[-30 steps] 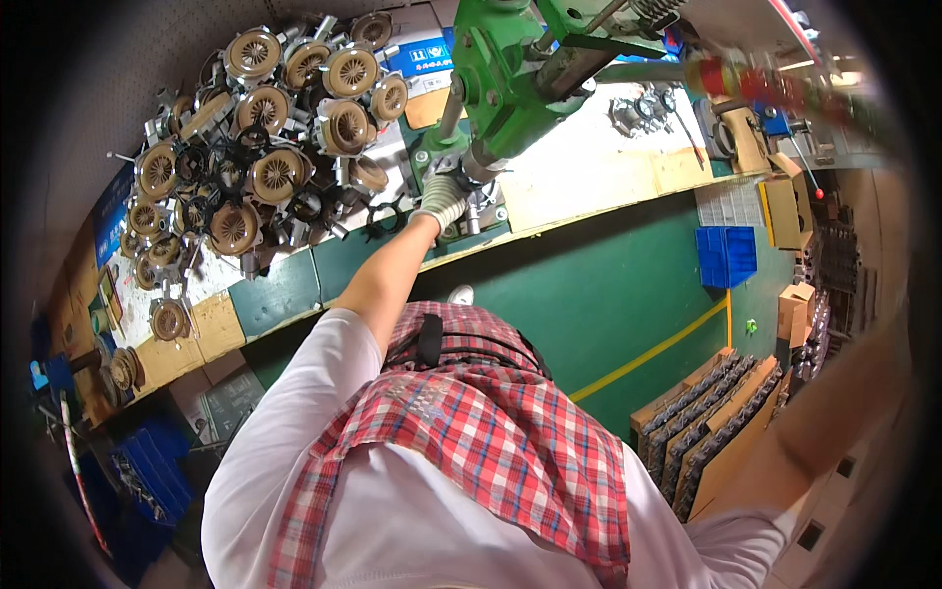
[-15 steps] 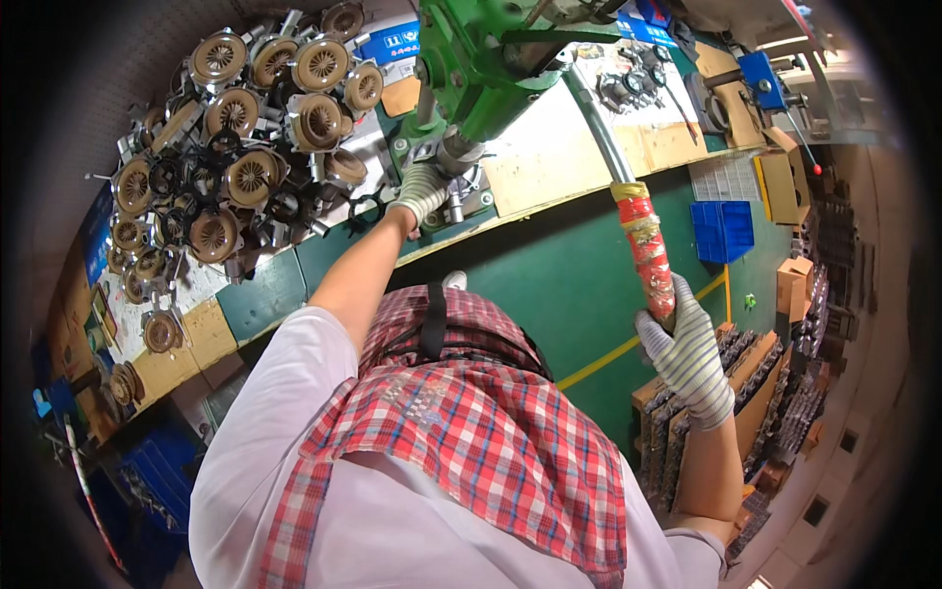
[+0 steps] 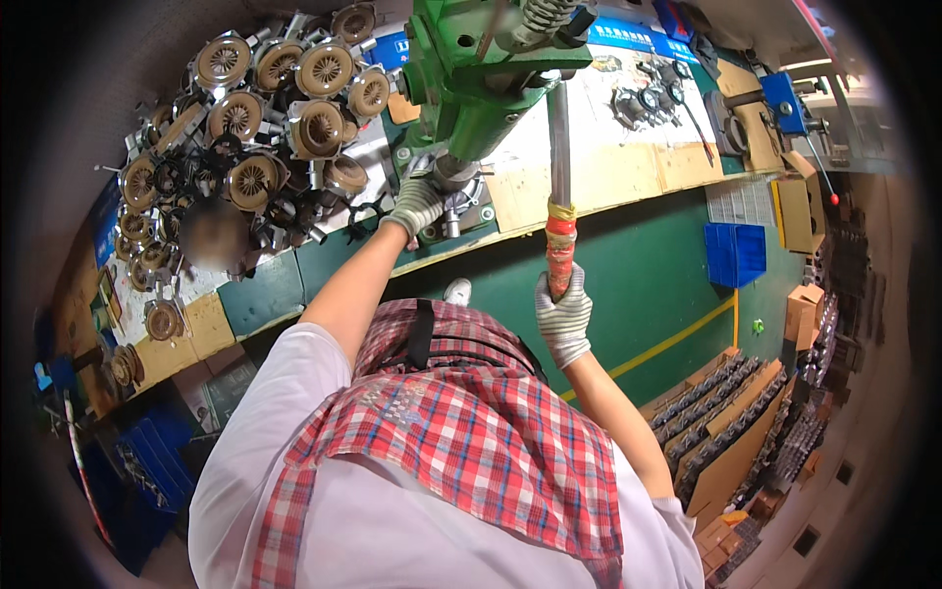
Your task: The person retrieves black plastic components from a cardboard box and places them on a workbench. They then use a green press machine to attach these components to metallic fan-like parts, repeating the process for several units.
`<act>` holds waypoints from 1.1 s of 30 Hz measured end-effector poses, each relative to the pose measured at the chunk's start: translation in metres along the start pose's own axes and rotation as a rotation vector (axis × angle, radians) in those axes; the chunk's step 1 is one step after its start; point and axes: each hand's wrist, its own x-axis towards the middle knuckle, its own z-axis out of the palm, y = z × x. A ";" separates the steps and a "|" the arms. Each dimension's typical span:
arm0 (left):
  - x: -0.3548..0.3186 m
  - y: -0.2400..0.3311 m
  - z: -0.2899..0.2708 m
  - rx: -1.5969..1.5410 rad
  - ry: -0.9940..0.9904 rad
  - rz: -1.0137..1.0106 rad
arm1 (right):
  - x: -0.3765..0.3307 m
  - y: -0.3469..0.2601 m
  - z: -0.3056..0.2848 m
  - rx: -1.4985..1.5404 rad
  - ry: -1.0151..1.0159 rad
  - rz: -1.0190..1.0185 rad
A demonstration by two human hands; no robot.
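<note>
A green lever press (image 3: pixel 461 74) stands on the bench in front of me. My left hand (image 3: pixel 417 203), in a striped work glove, is closed around a silver metal part (image 3: pixel 453 213) beneath the press's ram (image 3: pixel 457 169). The fingertips are partly hidden behind the ram. My right hand (image 3: pixel 564 319), gloved alike, grips the lower end of the long lever (image 3: pixel 559 240), whose handle is wrapped in red and yellow tape. The steel bar hangs nearly upright from the press.
Silver housings with brown slotted discs (image 3: pixel 253 182) are heaped at the left. A few black and silver parts (image 3: pixel 643 103) lie farther right. A blue vise-like tool (image 3: pixel 783 103) sits at the bench's right end. Below stand a blue bin (image 3: pixel 736 253) and cartons of parts (image 3: pixel 721 422).
My right hand has swung the lever to the left and nearer the press, so the bar hangs straighter. The left hand stays at the metal part.
</note>
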 end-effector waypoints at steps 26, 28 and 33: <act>-0.151 0.062 -0.040 1.621 0.030 0.299 | 0.272 -0.181 -0.186 -0.957 0.262 -0.651; -0.172 0.038 -0.104 1.003 0.265 0.122 | 0.265 -0.156 -0.166 -0.737 0.287 -0.700; -0.207 0.050 -0.118 1.487 0.283 0.276 | 0.167 -0.092 -0.097 -0.142 0.221 -0.680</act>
